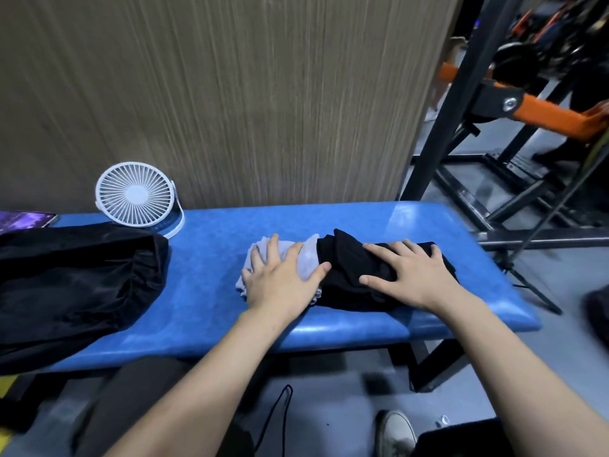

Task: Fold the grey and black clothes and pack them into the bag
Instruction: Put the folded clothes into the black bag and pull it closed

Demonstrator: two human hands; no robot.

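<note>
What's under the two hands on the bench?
Left hand rests flat on the folded grey garment; right hand on the black garment. Both lie on the blue bench. Cloth beneath the palms is hidden.

black bag [66, 285] cut off at left edge, grey garment [306, 255] mostly under left hand [280, 278]

The person is showing two bare forearms with no sleeves reaching into view, and both hands, the left hand [280, 278] and the right hand [410, 275], are wearing no gloves, rings or watch. Lower down, the person is wearing dark trousers [131, 397] and a pale, worn canvas shoe [395, 432].
</note>
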